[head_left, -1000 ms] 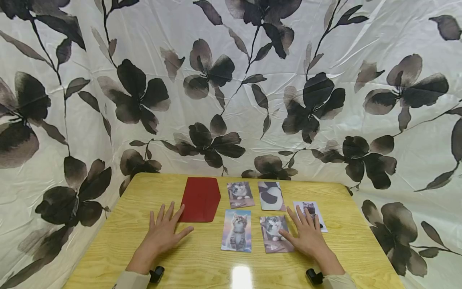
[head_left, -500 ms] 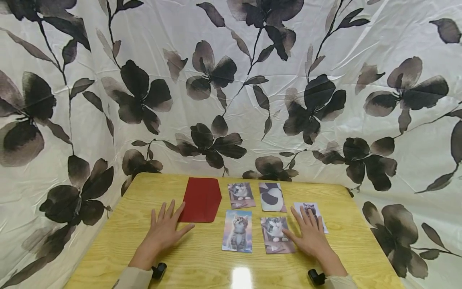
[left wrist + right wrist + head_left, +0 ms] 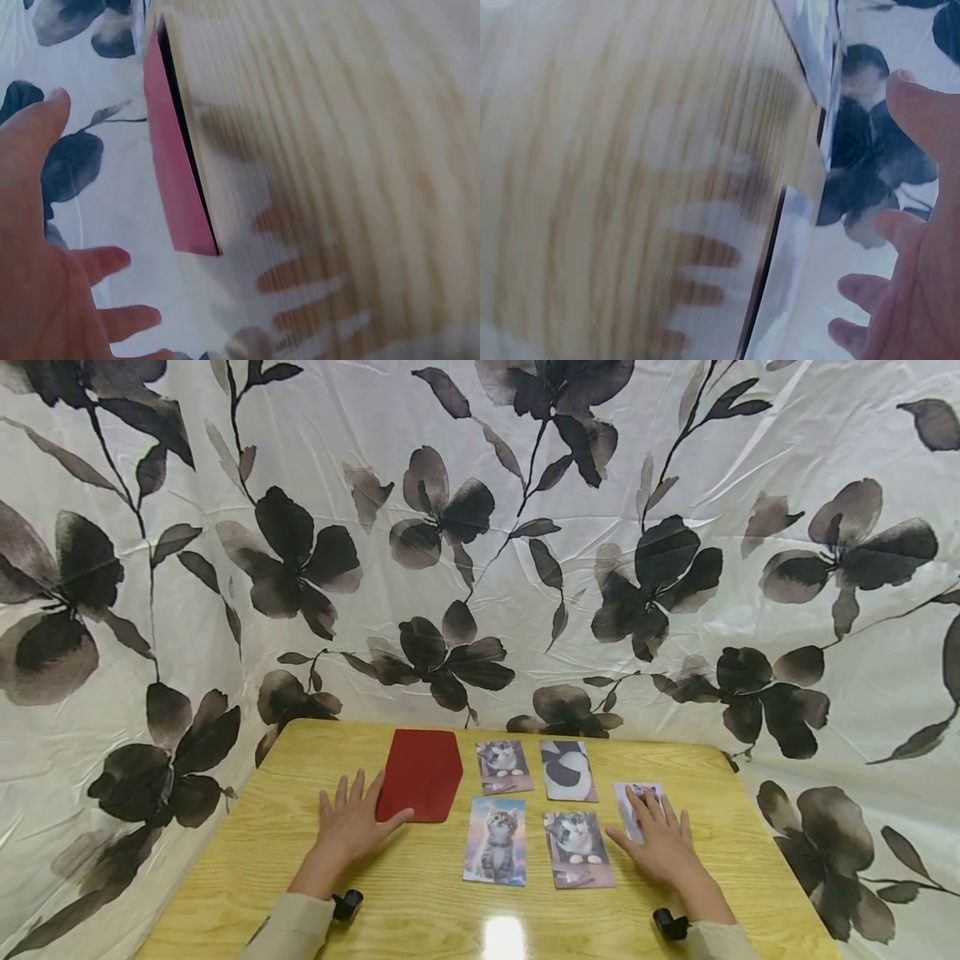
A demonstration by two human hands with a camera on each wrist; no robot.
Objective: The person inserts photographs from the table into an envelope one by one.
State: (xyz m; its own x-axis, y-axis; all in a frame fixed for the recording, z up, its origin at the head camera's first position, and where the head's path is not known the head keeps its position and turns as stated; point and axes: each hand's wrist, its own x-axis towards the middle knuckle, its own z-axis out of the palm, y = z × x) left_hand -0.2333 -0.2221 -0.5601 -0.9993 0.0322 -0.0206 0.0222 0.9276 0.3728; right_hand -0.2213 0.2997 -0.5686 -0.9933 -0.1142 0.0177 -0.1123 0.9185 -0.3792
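Observation:
My left hand (image 3: 349,828) hovers with spread fingers at the left edge of a red envelope (image 3: 423,775); the left wrist view shows a gap between that hand (image 3: 52,277) and the envelope (image 3: 176,165). My right hand (image 3: 663,843), fingers spread, hovers over a small cat photo (image 3: 628,817) at the right and covers part of it. Left of this hand lies a photo of a grey-and-white cat (image 3: 579,852). Beside it is a kitten photo with a pastel sky (image 3: 495,843). Neither hand holds anything.
Behind these lie another grey-and-white cat photo (image 3: 504,767) and a black-and-white photo (image 3: 568,772). All rest on a yellow wooden table (image 3: 420,893). A floral cloth (image 3: 555,610) hangs behind the table and at its sides.
My right hand has shifted right, away from the grey-and-white cat photo and further over the rightmost photo. My left hand has drifted slightly right. The photos and envelope keep their places.

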